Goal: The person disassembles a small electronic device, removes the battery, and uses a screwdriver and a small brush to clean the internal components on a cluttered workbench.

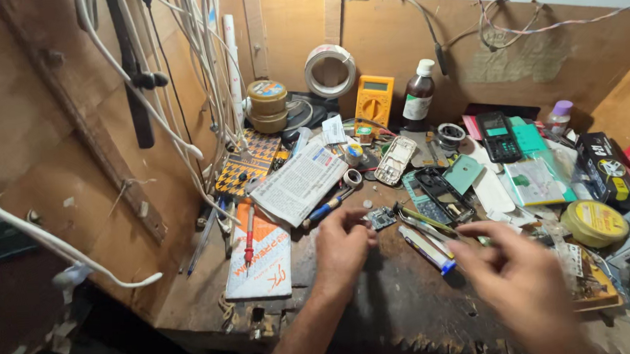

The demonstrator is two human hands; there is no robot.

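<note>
Scarred dark wooden bench (405, 304), walled by plywood, is crowded at its back and bare near its front edge. Blurred right hand (518, 277) hovers, fingers spread. Left hand (342, 245) pinches small dark circuit board (382, 217) at bench centre.

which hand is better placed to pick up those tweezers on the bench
Right. The right hand hovers open beside the tweezers, while the left hand is occupied pinching the small circuit board.
</note>
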